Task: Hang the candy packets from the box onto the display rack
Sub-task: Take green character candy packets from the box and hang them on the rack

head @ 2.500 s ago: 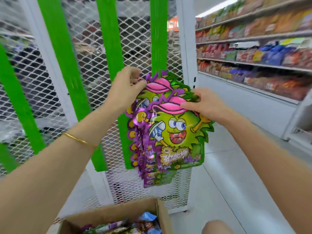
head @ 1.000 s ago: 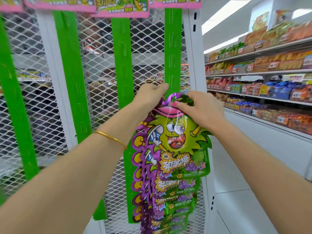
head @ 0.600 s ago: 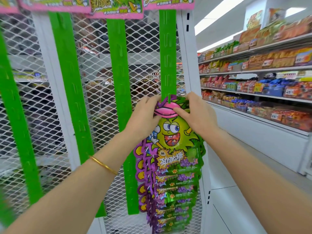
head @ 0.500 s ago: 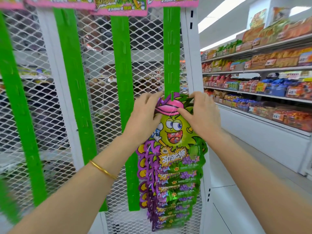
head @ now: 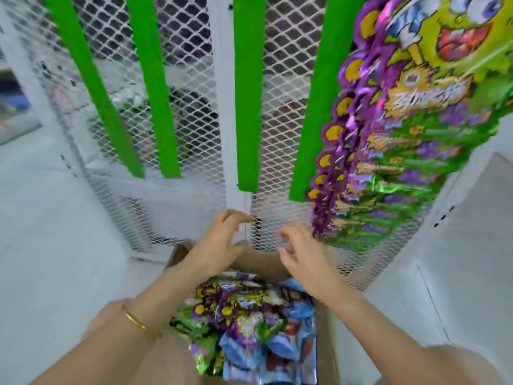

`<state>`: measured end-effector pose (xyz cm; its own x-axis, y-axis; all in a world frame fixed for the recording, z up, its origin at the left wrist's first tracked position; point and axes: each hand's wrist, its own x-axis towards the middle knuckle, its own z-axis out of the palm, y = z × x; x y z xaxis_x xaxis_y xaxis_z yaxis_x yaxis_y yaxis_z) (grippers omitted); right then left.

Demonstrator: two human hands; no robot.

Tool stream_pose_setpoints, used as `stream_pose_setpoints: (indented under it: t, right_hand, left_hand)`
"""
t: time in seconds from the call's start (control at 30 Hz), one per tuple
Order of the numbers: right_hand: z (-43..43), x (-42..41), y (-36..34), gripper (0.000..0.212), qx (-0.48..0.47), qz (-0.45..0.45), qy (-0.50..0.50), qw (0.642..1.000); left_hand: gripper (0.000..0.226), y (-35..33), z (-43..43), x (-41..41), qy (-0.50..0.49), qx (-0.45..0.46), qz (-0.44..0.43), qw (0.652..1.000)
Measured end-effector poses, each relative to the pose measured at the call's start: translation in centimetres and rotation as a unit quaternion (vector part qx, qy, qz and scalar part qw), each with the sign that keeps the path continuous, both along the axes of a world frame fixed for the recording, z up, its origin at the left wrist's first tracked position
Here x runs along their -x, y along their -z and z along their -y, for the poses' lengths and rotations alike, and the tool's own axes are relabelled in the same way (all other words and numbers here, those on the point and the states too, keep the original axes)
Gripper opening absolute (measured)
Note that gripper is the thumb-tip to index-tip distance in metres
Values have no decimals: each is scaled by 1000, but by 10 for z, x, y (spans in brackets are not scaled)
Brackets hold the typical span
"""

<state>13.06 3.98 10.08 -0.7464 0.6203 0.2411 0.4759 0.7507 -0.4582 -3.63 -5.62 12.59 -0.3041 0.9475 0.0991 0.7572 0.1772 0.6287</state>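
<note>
Reaching for a packet point(head: 244, 309)
Empty left hand point(head: 219, 245) and right hand point(head: 302, 257) hover loose-fingered over box point(head: 261, 263); best pinch one top edge

The hanging candy packets point(head: 410, 129) run off the upper right edge, their print blurred. The box point(head: 327, 343) is cut off at the bottom.

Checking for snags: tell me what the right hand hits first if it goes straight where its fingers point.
Likely the white mesh of the rack, just beyond the right hand; the hanging packets lie off to its right. Depth is unclear.
</note>
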Motion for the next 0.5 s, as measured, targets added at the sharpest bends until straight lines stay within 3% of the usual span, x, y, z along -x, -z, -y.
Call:
stream_pose_setpoints:
  t: [0.1,0.17,0.27,0.37,0.5]
  right_hand:
    - [9,24,52,37,84,105,-8,991]
    - [10,44,81,40,118,135,-7,984]
    - [4,81,122,46,99,169,-33,980]
    - [3,118,152,49,117,197,-44,972]
    - [9,147,174,36,109,286,-11,952]
  left_hand:
    - [37,23,16,23,-49,59,13,997]
    - [35,29,21,36,-89,43,-7,995]
    - [37,27,25,50,-144,-2,6,990]
    - [34,26,28,57,-168,10,13,986]
    - [33,27,33,63,-196,19,73,978]
